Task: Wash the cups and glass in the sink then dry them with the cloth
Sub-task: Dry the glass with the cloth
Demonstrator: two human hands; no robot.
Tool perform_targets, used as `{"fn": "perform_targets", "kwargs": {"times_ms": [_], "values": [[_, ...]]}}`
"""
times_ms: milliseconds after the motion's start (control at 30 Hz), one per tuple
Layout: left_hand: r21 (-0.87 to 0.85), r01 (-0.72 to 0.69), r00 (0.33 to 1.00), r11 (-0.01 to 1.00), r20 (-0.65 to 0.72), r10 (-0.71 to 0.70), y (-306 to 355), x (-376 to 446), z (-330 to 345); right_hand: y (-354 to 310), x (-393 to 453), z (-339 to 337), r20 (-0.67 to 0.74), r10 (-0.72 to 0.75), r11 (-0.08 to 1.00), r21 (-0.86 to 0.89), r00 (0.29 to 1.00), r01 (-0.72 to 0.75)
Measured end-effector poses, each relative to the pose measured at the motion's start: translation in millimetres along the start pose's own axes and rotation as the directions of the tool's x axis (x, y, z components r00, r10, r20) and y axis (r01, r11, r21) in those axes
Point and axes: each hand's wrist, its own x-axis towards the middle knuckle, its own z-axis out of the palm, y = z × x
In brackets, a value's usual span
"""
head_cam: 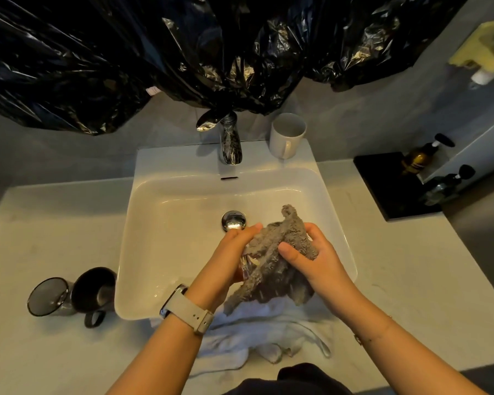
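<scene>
Over the sink (143, 223), the left hand (234, 252) is gripping a glass (247, 266) while the right hand (311, 258) is pinching the cloth (271, 252) around it, drying it; next it probably needs turning.

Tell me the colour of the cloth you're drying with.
Grey-brown and fluffy; the cloth shows best in the head view, held in both hands over the sink.
</scene>
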Motion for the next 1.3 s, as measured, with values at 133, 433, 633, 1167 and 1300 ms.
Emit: {"fn": "perform_targets", "kwargs": {"times_ms": [133, 433, 633, 1167, 1300], "values": [[-0.069, -0.053, 0.998, 0.996, -0.031, 0.051, -2, 5, 5, -6, 2, 0, -0.025, -0.034, 0.992, -0.121, 0.999, 0.031], [0.033, -0.142, 0.973, 0.989, -0.180, 0.146, 7, -4, 12, -23, -2, -4, 0.087, 0.101, 0.993, 0.056, 0.991, -0.106], [0.029, -0.008, 0.993, 1.000, -0.114, 0.011, 9, -3, 18, -15, -5, -3, 0.238, 0.109, 0.990, -0.113, 0.965, -0.084], [0.131, -0.027, 0.998, 0.991, -0.045, 0.033, 8, 5, 19, -8, -6, 10, 0.025, 0.124, 0.971, 0.202, 0.992, -0.126], [0.100, 0.068, 0.998, 0.993, 0.007, -0.069, 17, -9, 17, -5, -13, -6, 0.289, 0.072, 0.997, -0.041, 0.955, -0.063]]}}
